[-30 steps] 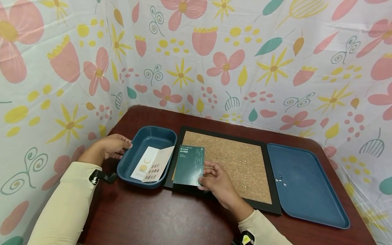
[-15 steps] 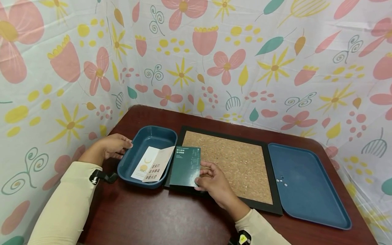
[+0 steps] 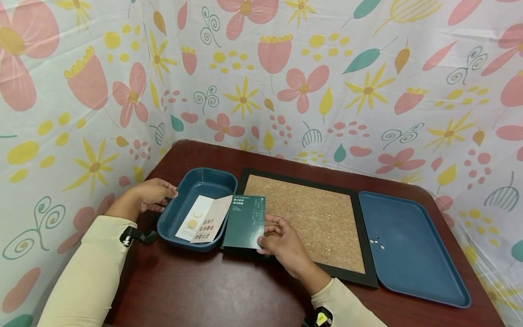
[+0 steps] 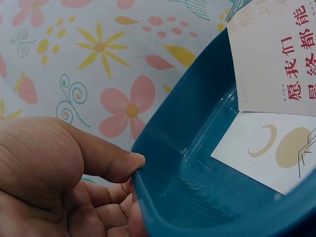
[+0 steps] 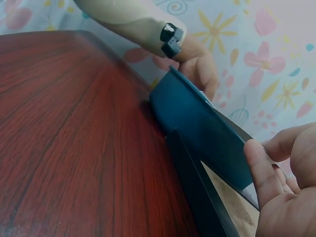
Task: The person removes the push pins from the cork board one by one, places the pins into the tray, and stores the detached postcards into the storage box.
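Observation:
At the left, my left hand (image 3: pixel 156 195) pinches the left rim of a deep blue plastic basin (image 3: pixel 165 227), thumb over the edge and fingers outside, as the left wrist view confirms. Inside the basin a white card (image 3: pixel 189 219) with a moon and sun print lies under a tilted pinkish card (image 3: pixel 213 219) with red lettering. My right hand (image 3: pixel 283 243) pinches a dark green card (image 3: pixel 244 222) by its lower right edge, thumb on top. That card is held over the left part of a black-framed cork board (image 3: pixel 306 209), its left edge close to the basin's right rim.
A shallow blue tray (image 3: pixel 412 254) stands right of the cork board, with several small shiny pieces (image 3: pixel 377 242) near its left edge. Everything stands on a dark red-brown wooden table (image 3: pixel 184 290). Flowered cloth (image 3: pixel 261 91) hangs behind and at the left.
My right hand has moved a little left with the green card, bringing it closer to the basin. My left hand stays on the basin's rim.

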Available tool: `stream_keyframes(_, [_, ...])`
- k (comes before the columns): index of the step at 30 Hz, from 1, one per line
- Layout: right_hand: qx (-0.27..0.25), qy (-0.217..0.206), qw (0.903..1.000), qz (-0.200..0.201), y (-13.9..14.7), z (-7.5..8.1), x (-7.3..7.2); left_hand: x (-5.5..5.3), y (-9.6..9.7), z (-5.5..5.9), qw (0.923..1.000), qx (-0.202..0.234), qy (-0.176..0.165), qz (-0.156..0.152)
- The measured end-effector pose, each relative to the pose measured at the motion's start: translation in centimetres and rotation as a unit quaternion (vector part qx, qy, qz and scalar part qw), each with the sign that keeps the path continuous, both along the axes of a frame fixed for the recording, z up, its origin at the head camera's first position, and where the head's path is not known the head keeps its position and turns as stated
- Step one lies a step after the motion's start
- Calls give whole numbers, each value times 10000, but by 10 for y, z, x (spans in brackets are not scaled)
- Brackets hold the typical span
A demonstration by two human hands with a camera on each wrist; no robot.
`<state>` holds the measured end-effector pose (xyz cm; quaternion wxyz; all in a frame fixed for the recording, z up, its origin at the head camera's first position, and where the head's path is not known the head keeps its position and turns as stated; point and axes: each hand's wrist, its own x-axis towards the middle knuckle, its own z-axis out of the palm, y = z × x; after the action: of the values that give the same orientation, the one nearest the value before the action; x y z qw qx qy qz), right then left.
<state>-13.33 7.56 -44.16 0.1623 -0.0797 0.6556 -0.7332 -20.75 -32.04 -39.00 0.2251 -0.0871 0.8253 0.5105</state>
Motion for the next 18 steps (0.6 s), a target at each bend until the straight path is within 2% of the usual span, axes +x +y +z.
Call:
stream_keyframes(9, [73, -47, 9999, -126, 1, 1, -1, 0, 0, 1, 10000, -6, 0, 3])
stream_keyframes(18, [52, -13, 10000, -69, -2, 0, -1, 1, 0, 0, 10000, 16, 40, -42])
